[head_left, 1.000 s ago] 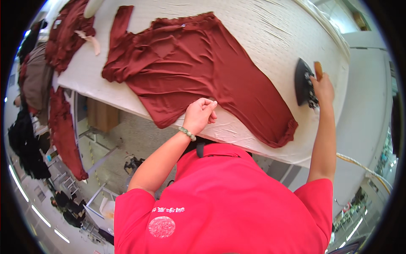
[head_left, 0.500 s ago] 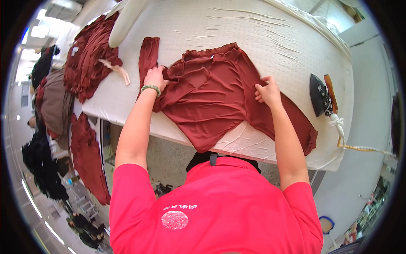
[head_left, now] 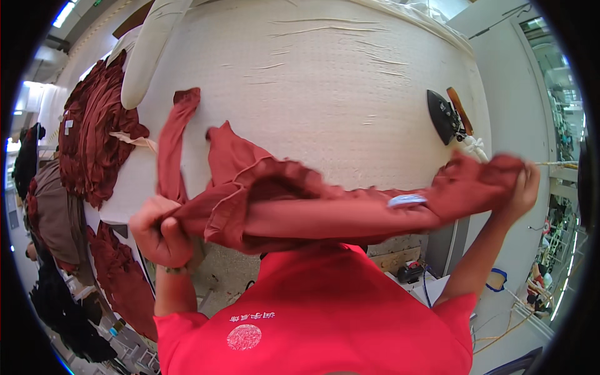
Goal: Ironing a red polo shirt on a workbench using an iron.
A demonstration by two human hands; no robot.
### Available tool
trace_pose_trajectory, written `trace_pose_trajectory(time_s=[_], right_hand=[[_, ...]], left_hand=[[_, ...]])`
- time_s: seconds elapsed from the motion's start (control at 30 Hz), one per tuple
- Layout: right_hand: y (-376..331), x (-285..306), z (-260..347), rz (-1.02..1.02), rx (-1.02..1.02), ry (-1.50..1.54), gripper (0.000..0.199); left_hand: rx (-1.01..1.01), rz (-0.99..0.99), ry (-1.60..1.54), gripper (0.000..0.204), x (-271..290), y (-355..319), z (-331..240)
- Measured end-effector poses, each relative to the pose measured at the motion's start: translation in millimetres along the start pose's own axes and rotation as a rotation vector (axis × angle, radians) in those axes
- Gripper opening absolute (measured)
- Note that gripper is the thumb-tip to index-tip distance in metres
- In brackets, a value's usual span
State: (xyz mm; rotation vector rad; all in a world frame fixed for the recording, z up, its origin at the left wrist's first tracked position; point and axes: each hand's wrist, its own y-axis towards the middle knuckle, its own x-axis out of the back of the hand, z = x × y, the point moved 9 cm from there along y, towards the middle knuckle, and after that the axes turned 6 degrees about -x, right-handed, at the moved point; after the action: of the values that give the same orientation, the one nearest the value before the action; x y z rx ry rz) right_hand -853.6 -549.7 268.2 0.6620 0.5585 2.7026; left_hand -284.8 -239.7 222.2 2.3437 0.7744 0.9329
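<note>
A dark red blouse is stretched between my two hands, raised at the near edge of the padded white table. My left hand is closed on its left side in a fist. At the far right my right hand grips the bunched other end, slightly blurred by motion. A pale label shows on the cloth right of the middle. One long sleeve still trails over the table at the left, beyond my left hand, and a loose fold sticks up beside it.
A black iron with a brown handle lies at the table's right, its white-wrapped hose running off. Far left are a padded white ironing arm and a heap of dark red garments. More red, brown and black clothes hang at the left.
The blouse lay spread flat on the table with both hands at its sides. Now it is lifted toward me and stretched sideways, the right hand having swung out to the right.
</note>
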Motion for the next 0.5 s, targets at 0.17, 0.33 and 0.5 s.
trace_pose_trajectory(time_s=[0.17, 0.33, 0.5], right_hand=[[138, -162, -26, 0.286, 0.172, -0.300, 0.032], [122, -278, -40, 0.373, 0.199, -0.239, 0.070], [-36, -247, -96, 0.763, 0.330, -0.443, 0.058]], left_hand=[[-0.080, 0.116, 0.390, 0.020, -74, 119, 36], [-0.272, 0.019, 0.723, 0.026, -106, 156, 94], [0.233, 0.357, 0.252, 0.039, -152, -7, 141]])
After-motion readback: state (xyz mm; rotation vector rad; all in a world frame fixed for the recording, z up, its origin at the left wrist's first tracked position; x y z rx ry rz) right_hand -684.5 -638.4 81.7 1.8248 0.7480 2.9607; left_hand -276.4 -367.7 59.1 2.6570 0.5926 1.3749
